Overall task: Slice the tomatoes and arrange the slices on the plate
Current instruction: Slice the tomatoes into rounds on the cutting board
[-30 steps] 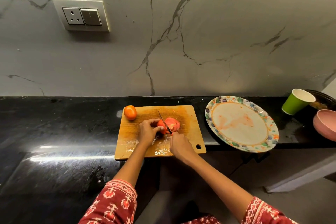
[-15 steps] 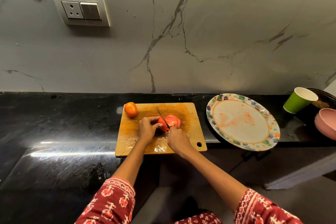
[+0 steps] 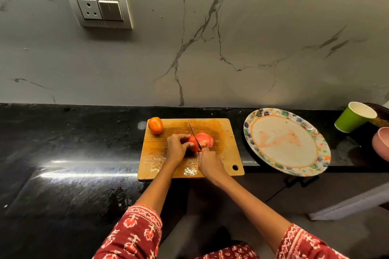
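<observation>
Black tabletop (image 3: 73, 143) carries the cutting board (image 3: 221, 153), where the left hand (image 3: 176, 149) has its fingers clamped on the tomato (image 3: 194, 143) and the right hand (image 3: 210, 164) grips the knife (image 3: 194, 134): keep fingertips tucked back, saw gently.

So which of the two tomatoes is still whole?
The small orange-red tomato at the wooden cutting board's far left corner; the other, red tomato, is partly sliced under the knife.

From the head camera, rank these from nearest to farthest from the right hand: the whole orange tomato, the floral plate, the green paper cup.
From the right hand:
1. Whole orange tomato, at the wooden board's far left corner.
2. Round floral-rimmed plate, to the right on the black counter, slightly farther.
3. Green paper cup, far right, beyond the plate.
</observation>
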`<action>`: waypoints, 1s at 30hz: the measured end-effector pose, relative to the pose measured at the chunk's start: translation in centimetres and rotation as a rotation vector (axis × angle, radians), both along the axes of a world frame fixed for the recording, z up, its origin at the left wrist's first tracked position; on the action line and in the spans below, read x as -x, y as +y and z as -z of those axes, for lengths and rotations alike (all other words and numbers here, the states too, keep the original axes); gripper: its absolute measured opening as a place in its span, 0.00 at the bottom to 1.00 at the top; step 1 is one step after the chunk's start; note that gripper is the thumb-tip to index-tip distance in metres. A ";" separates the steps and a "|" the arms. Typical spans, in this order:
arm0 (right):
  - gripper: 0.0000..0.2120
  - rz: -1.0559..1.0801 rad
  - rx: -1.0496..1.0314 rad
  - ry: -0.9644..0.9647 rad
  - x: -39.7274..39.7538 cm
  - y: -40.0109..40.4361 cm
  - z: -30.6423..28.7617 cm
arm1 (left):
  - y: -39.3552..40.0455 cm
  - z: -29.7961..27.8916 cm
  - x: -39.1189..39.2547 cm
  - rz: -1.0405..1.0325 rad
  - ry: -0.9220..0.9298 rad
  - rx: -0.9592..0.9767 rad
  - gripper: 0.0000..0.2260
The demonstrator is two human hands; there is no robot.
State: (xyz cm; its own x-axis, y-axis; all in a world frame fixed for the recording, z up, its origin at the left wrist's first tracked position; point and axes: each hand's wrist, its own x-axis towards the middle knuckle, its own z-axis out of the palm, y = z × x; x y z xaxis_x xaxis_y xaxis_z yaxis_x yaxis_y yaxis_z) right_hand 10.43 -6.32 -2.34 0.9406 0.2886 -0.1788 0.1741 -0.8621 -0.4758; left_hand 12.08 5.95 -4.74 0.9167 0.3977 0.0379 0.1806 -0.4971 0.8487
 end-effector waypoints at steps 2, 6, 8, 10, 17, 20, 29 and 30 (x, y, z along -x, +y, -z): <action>0.12 -0.002 -0.005 -0.009 0.0 0.1 0.1 | 0.1 0.0 0.1 -0.005 -0.008 0.006 0.15; 0.13 0.004 -0.015 0.011 -0.5 0.5 -0.1 | 0.1 -0.1 0.1 0.005 -0.005 0.021 0.15; 0.13 0.012 -0.016 0.025 -1.0 0.9 -0.3 | 0.2 -0.1 0.0 0.014 -0.001 0.025 0.15; 0.13 0.008 -0.014 0.033 -1.3 1.2 -0.3 | 0.3 -0.1 0.0 0.008 0.001 0.022 0.14; 0.14 0.004 -0.022 0.005 -0.4 0.5 0.9 | 0.5 -0.3 -0.2 0.013 0.009 0.025 0.14; 0.14 0.007 -0.029 0.013 -0.2 0.3 1.1 | 0.7 -0.3 -0.2 0.008 0.007 0.025 0.14; 0.14 -0.007 -0.011 0.019 -1.3 1.1 0.7 | 0.7 0.1 -0.3 0.006 0.000 0.026 0.13; 0.14 -0.005 -0.014 0.026 -1.3 1.1 0.7 | 0.7 0.1 -0.3 0.006 -0.004 0.028 0.13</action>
State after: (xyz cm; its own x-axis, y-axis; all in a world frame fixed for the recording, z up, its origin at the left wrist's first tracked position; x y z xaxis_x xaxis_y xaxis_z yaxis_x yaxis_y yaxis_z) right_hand 11.76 -5.20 -3.01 0.9342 0.2963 -0.1987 0.1662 -0.8544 -0.4924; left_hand 12.35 6.60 -4.79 0.9190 0.3930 0.0306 0.1741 -0.4741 0.8631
